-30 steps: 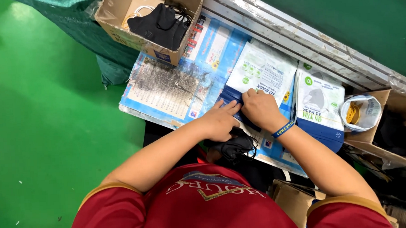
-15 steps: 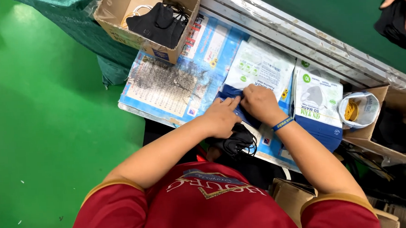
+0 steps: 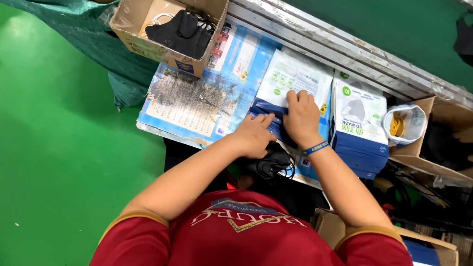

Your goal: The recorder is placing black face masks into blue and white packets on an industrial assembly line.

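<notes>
Since the earlier frame our right hand [image 3: 301,118] slid up the thin, soft, light packet [image 3: 293,90] left of the box stack [image 3: 359,127], both hands pressing flat, left hand [image 3: 255,135] at its lower edge.

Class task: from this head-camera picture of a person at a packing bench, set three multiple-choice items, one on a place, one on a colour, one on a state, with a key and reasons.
1. Where is the open brown cardboard box of black face masks?
A. at the bench's far left corner
B. under the bench
C. on the person's lap

2. What colour is the wristband on the right hand?
A. red
B. blue
C. white

3. How do both hands lie on the flat white-and-blue mask packet?
A. lifted clear of it
B. pressed down on it
C. one hand only touches it

Key: A, the box sits at the upper left of the bench; B, the band is blue; B, the left hand and the right both rest on the packet's blue end.
</notes>
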